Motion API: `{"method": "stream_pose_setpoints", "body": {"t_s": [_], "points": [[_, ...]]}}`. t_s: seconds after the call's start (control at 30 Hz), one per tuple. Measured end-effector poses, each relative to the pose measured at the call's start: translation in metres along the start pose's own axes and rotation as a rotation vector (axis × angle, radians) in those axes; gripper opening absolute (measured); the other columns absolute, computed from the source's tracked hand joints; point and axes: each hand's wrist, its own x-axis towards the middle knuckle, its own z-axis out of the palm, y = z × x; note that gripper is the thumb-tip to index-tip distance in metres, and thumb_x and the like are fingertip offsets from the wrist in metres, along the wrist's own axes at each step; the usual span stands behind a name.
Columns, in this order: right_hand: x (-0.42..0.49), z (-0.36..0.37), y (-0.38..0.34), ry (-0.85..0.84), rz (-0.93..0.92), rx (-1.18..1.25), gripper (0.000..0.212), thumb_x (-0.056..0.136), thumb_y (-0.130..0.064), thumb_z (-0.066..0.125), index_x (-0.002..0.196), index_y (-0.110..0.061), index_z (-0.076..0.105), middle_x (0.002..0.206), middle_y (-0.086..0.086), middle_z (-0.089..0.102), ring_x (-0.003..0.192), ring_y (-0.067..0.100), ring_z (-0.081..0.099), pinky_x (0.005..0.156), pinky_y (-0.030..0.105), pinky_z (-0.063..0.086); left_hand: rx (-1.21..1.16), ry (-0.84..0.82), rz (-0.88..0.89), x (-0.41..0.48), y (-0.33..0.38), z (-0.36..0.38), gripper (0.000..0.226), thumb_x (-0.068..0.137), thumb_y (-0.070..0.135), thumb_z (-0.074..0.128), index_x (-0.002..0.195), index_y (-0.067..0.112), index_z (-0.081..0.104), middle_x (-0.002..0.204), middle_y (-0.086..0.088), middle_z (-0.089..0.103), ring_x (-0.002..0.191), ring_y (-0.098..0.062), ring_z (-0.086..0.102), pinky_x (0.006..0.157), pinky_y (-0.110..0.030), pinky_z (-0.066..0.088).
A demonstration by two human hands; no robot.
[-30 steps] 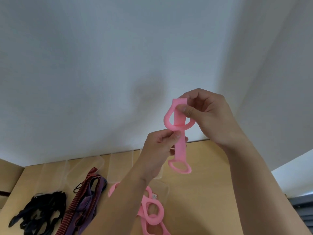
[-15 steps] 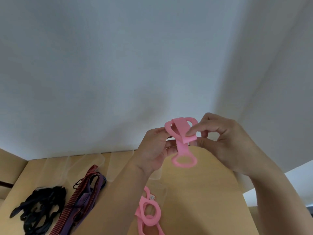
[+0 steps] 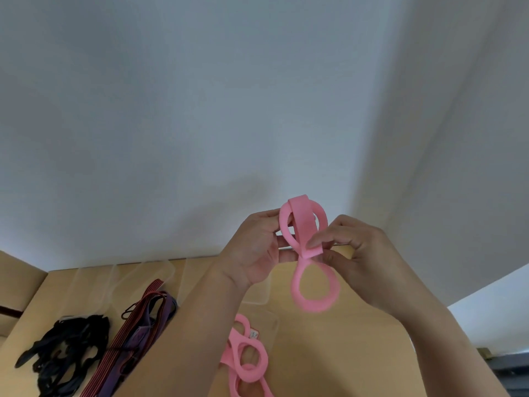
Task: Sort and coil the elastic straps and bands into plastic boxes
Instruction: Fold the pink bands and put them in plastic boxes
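I hold a pink elastic strap [image 3: 303, 224] in the air above the wooden table [image 3: 329, 353]. My left hand [image 3: 254, 247] grips its upper loop from the left. My right hand [image 3: 355, 253] pinches the folded flat end at the strap's middle. The lower ring [image 3: 315, 287] of the strap hangs free below my fingers. More pink straps [image 3: 246, 359] lie on the table under my left forearm, partly hidden by it.
Clear plastic boxes [image 3: 137, 279] stand along the table's back edge by the white wall. A pile of black straps [image 3: 63, 351] and a bundle of red-striped and purple bands [image 3: 137, 330] lie at the left. The table's right edge drops off near my right forearm.
The strap has been folded over: its flat end now lies down across the upper loop. Both hands have dropped lower, and the hanging tail is shorter.
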Motion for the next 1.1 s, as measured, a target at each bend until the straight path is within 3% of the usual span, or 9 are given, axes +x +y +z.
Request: {"method": "stream_pose_setpoints", "body": {"t_s": [0.17,0.3,0.5,0.6,0.7,0.77,0.87,0.97,1.1], "points": [[0.001,0.007,-0.002,0.031,-0.023,-0.030,0.028,0.084,-0.007,0.079,0.092,-0.034,0.078,0.091,-0.015,0.065,0.089,0.008,0.066,0.074,0.015,0.048,-0.047,0.057,-0.029,-0.003,0.003,0.001,0.036,0.097,0.014,0.048,0.119,-0.003,0.071,0.124,-0.027,0.067,0.093,-0.038,0.066,0.090,-0.058,0.059],[0.002,0.012,-0.002,0.034,-0.005,-0.076,0.028,0.084,-0.008,0.079,0.093,-0.035,0.078,0.091,-0.015,0.064,0.088,0.008,0.065,0.073,0.020,0.049,-0.005,0.060,-0.029,-0.005,0.005,0.000,0.049,0.102,0.044,0.055,0.122,0.002,0.071,0.116,-0.021,0.071,0.096,-0.036,0.070,0.084,-0.051,0.061],[0.001,0.016,-0.002,0.067,0.010,-0.049,0.028,0.083,-0.010,0.081,0.096,-0.034,0.078,0.092,-0.015,0.063,0.092,0.009,0.064,0.077,0.016,0.048,0.095,-0.034,0.119,-0.005,0.001,-0.004,0.030,0.091,-0.006,0.068,0.120,-0.002,0.069,0.116,-0.030,0.070,0.109,-0.046,0.069,0.087,-0.050,0.061],[0.000,0.017,0.001,0.050,0.040,0.018,0.034,0.086,-0.019,0.078,0.108,-0.043,0.068,0.096,-0.014,0.061,0.095,0.010,0.064,0.080,0.023,0.054,0.087,-0.018,0.149,-0.003,0.003,-0.006,0.033,0.088,-0.010,0.069,0.119,0.000,0.070,0.107,-0.021,0.075,0.103,-0.036,0.073,0.082,-0.044,0.062],[0.000,0.019,0.001,0.013,0.277,0.270,0.049,0.077,-0.050,0.078,0.117,-0.051,0.049,0.101,-0.017,0.060,0.092,0.012,0.069,0.069,0.034,0.061,0.100,0.026,0.197,0.000,0.005,-0.006,0.040,0.085,-0.008,0.074,0.123,0.003,0.069,0.107,-0.021,0.076,0.102,-0.036,0.074,0.082,-0.045,0.062],[0.002,0.019,0.004,-0.010,0.424,0.446,0.051,0.072,-0.057,0.080,0.114,-0.043,0.054,0.100,-0.010,0.066,0.085,0.021,0.073,0.069,0.046,0.063,0.102,0.079,0.251,0.001,0.007,-0.005,0.044,0.083,-0.008,0.076,0.124,0.008,0.069,0.106,-0.021,0.076,0.101,-0.037,0.074,0.080,-0.046,0.062],[0.002,0.021,0.005,-0.080,0.520,0.630,0.035,0.081,-0.046,0.080,0.103,-0.022,0.068,0.096,0.009,0.073,0.080,0.033,0.075,0.075,0.052,0.062,0.120,0.152,0.346,0.002,0.007,-0.005,0.046,0.078,-0.004,0.079,0.117,0.021,0.075,0.105,-0.021,0.075,0.098,-0.037,0.074,0.077,-0.048,0.063],[0.002,0.022,0.006,-0.105,0.579,0.889,0.042,0.083,-0.027,0.082,0.116,-0.012,0.060,0.094,0.019,0.073,0.076,0.039,0.073,0.068,0.043,0.061,0.206,0.218,0.434,0.001,0.005,-0.006,0.042,0.081,-0.003,0.077,0.112,0.025,0.077,0.105,-0.019,0.075,0.097,-0.036,0.073,0.076,-0.049,0.063],[0.000,0.013,0.006,-0.215,0.404,1.238,0.035,0.084,0.004,0.060,0.116,-0.010,0.064,0.116,0.029,0.067,0.094,0.047,0.071,0.080,0.044,0.059,0.265,0.287,0.518,-0.001,0.004,-0.007,0.037,0.084,-0.004,0.075,0.109,0.023,0.077,0.096,-0.008,0.076,0.085,-0.023,0.074,0.071,-0.036,0.062]]}}
